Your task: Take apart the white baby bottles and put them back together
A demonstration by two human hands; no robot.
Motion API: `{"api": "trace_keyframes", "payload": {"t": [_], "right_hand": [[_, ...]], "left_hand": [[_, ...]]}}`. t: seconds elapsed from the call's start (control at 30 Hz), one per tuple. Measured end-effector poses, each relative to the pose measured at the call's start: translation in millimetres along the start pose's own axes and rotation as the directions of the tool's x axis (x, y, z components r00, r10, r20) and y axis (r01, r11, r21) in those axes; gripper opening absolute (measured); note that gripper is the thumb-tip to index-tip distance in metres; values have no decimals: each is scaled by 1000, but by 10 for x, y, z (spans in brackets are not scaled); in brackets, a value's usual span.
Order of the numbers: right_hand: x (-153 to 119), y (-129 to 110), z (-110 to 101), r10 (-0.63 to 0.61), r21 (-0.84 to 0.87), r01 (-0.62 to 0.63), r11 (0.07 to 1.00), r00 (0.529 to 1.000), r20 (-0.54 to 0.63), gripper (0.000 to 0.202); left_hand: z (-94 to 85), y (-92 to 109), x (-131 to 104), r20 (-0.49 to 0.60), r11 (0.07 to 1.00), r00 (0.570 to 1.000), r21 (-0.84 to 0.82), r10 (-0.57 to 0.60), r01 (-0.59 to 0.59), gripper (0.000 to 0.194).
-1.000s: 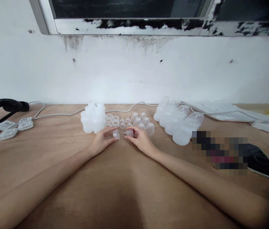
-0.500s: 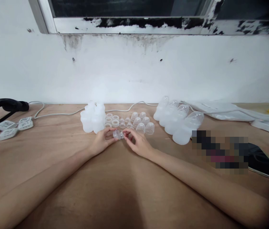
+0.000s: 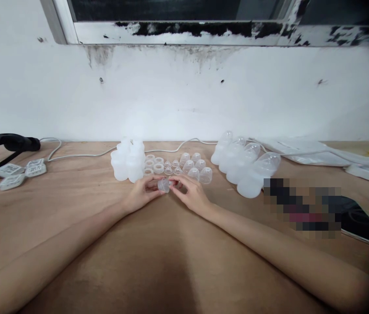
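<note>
Between my hands, a clear bottle collar ring (image 3: pixel 162 185) lies on its side in the air, low over the table. My left hand (image 3: pixel 142 192) grips the ring from the left, thumb below and fingers above. On the ring's right side a clear bottle nipple (image 3: pixel 170 182) sticks out, its tip pinched by the thumb and fingers of my right hand (image 3: pixel 191 194). Just beyond the hands are white rings (image 3: pixel 158 168), spare clear nipples (image 3: pixel 168 167) and clear dome caps (image 3: pixel 206 175), all in rows.
Frosted bottles without caps (image 3: pixel 121 166) stand close together at left. A slanting row of capped bottles (image 3: pixel 249 185) is at right. A dark phone-like device (image 3: pixel 364 220), a plastic bag (image 3: pixel 302 150), labelled white packets (image 3: pixel 11 182), a black strap (image 3: pixel 8 141) and a white cable (image 3: pixel 83 156) lie around.
The ring and nipple have turned and shifted slightly right in my fingers. My right fingers have closed further over the nipple. Everything else on the table stays where it was.
</note>
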State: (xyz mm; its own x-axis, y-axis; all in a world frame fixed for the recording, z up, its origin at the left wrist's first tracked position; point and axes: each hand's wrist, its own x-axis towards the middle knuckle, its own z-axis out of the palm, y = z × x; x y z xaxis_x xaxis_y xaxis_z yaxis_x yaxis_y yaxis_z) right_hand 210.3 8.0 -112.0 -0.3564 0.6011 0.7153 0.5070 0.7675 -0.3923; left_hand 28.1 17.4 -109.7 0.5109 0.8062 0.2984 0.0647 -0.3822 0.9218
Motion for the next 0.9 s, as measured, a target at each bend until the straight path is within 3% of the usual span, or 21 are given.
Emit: {"api": "trace_keyframes", "payload": {"t": [0.1, 0.3, 0.43, 0.5, 0.6, 0.7, 0.8, 0.9], "right_hand": [[-10, 1, 15, -70, 2, 70, 998, 996, 49, 19], [-13, 25, 23, -170, 99, 155, 983, 971, 165, 22], [-4, -4, 5, -26, 65, 17, 998, 989, 145, 17], [6, -8, 1, 58, 71, -68, 995, 990, 131, 28], [28, 19, 8, 138, 215, -197, 956, 955, 262, 40], [46, 59, 25, 213, 289, -321, 902, 913, 348, 39], [53, 77, 40, 294, 282, -384, 879, 903, 314, 38], [53, 63, 40, 292, 261, -377, 889, 905, 310, 37]], "left_hand": [[-11, 7, -4, 22, 995, 998, 81, 56, -58, 35], [-27, 11, 6, -43, 980, 998, 194, 47, -38, 34], [-33, 10, -4, 19, 953, 987, 255, 163, -162, 31], [-43, 9, -11, 53, 931, 972, 280, 227, -233, 30], [-56, 12, -12, 110, 883, 951, 354, 288, -308, 30], [-40, 27, -8, 134, 812, 930, 456, 342, -364, 34], [8, 39, 0, 98, 803, 937, 491, 335, -338, 37], [51, 21, 22, 42, 903, 978, 377, 205, -205, 30]]}}
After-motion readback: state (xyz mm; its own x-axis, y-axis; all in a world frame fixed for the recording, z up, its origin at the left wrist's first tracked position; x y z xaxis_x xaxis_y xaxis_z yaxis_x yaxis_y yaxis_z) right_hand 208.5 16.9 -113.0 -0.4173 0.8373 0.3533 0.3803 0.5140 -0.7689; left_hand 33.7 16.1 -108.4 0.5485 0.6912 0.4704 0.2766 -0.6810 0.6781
